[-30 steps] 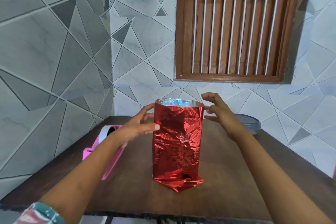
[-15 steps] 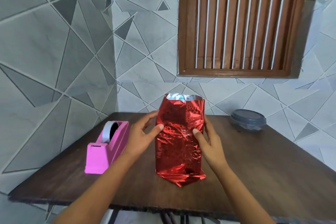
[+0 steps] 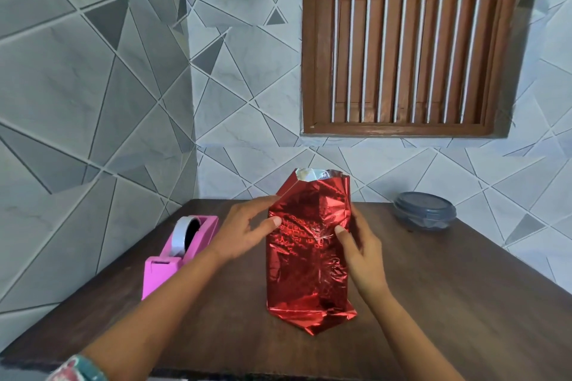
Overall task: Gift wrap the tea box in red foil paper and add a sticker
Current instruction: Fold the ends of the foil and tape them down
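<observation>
The tea box wrapped in crinkled red foil paper (image 3: 306, 260) stands upright in the middle of the brown table (image 3: 448, 303). Its top end is open, showing the silver inside of the foil; the box itself is hidden. The bottom foil is folded into a point toward me. My left hand (image 3: 244, 232) presses the left upper side of the foil, thumb on the front face. My right hand (image 3: 359, 244) holds the right side, thumb on the front. No sticker is in view.
A pink tape dispenser (image 3: 176, 254) with a white roll sits left of the package. A grey lidded round container (image 3: 424, 214) sits at the back right near the tiled wall. A wooden shutter window is above.
Both hands went from hovering near the top of the foil to gripping its sides. The top left of the foil is now pushed inward. The camera view shifted lower.
</observation>
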`<state>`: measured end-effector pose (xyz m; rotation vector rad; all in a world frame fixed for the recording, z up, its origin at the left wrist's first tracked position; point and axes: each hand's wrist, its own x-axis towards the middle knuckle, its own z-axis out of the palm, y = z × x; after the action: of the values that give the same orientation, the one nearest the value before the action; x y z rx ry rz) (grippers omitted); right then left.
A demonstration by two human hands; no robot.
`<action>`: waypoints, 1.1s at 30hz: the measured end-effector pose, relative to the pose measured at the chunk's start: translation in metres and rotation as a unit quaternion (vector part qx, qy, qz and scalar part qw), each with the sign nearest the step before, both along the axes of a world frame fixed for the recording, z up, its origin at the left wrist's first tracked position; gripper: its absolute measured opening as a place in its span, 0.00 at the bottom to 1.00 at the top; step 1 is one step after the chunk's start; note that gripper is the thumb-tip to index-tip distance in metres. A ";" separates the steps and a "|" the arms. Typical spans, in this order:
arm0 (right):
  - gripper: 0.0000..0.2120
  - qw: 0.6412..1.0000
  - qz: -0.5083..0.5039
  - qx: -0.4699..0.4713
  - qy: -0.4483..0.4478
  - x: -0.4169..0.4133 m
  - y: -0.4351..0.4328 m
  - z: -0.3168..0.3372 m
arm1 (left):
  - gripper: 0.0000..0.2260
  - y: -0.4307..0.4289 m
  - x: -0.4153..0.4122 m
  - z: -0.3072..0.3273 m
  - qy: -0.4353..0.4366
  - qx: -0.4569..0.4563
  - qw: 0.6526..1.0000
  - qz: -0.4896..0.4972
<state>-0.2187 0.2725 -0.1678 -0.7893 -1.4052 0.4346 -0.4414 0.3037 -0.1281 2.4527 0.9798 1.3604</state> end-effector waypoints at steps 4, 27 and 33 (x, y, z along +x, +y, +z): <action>0.28 1.000 -0.006 0.007 0.014 0.000 0.004 -0.001 | 0.23 0.005 0.001 0.007 0.058 0.006 0.998 -0.002; 0.13 0.920 -0.042 0.030 -0.388 -0.015 -0.001 0.112 | 0.24 -0.001 -0.005 0.014 0.177 0.046 0.981 -0.058; 0.36 0.863 0.015 -0.118 -0.491 -0.004 0.001 0.105 | 0.24 -0.003 -0.003 0.014 0.132 -0.036 0.989 -0.065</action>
<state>-0.2226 0.2737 -0.0631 -1.2863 -2.3403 0.2150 -0.4448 0.3004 -0.1138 2.6353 0.8843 0.9619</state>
